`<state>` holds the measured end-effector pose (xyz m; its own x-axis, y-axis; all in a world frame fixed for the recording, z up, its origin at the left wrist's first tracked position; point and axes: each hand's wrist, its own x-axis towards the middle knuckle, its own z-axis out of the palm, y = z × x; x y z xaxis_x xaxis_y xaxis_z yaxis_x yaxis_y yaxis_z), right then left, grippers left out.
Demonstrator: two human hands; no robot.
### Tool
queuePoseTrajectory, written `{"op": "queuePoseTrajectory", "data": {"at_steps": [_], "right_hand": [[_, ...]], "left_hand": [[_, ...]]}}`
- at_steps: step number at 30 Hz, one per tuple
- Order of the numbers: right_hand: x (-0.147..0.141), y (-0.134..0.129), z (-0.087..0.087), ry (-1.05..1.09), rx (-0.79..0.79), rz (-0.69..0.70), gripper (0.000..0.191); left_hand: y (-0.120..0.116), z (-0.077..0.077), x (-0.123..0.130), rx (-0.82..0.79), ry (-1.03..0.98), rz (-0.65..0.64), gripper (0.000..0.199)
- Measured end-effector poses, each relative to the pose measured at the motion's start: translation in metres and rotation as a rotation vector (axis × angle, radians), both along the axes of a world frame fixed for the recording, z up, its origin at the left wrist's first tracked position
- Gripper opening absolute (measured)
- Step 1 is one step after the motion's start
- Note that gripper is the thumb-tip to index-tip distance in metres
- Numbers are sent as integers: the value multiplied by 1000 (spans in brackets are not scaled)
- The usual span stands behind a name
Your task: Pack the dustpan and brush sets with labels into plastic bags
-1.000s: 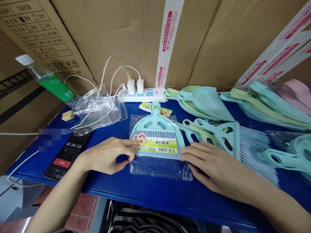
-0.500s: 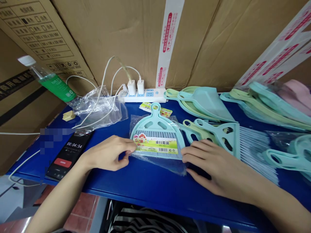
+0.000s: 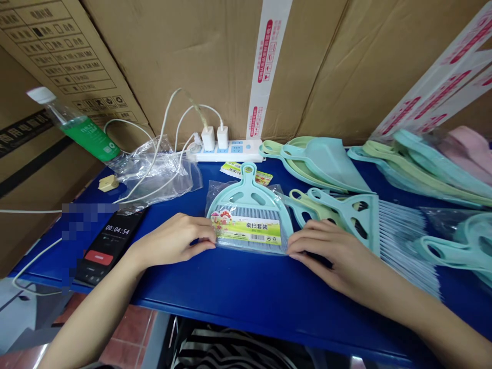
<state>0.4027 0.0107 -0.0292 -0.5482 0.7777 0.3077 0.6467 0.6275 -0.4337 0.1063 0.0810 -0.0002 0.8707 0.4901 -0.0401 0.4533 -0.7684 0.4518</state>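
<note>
Your left hand [image 3: 172, 241] and right hand [image 3: 334, 256] flank the bagged mint-green dustpan and brush set [image 3: 249, 205] on the blue table [image 3: 246, 287], fingers touching its left and right edges; you cannot tell whether they pinch it.

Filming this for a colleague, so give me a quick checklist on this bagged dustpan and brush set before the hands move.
1. Left hand against the left edge of the clear plastic bag: ok.
2. Right hand against the bag's right edge: ok.
3. Dustpan and brush set lying flat inside the bag: ok.
4. Label facing up, barcode showing: ok.
5. Bag's lower end sealed: cannot tell; it seems folded under the set.
6. Loose printed card lying behind the set, outside the bag: not ok.
</note>
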Motion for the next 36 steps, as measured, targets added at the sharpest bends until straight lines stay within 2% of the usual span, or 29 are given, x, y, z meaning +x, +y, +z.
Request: {"op": "queuePoseTrajectory", "data": {"at_steps": [3, 6, 10, 14, 22, 29, 36], "right_hand": [[-1, -1, 1, 4, -42, -21, 22], [-4, -4, -2, -20, -30, -67, 6], [-10, -5, -10, -37, 73, -84, 5], [-14, -2, -14, 27, 101, -88, 18], [-19, -2, -17, 131, 53, -176, 14], [-25, 0, -21, 171, -7, -273, 16], [-28, 2, -23, 217, -57, -324, 17]], "left_hand": [[-1, 1, 1, 20, -13, -11, 24], [-1, 0, 1, 32, -24, -14, 23], [1, -2, 2, 44, 19, -16, 24], [1, -4, 3, 74, 48, 5, 24], [-2, -11, 7, 164, 71, 135, 28], [-4, -14, 11, 97, 52, 215, 27], [-7, -19, 14, 108, 22, 255, 21]]}}
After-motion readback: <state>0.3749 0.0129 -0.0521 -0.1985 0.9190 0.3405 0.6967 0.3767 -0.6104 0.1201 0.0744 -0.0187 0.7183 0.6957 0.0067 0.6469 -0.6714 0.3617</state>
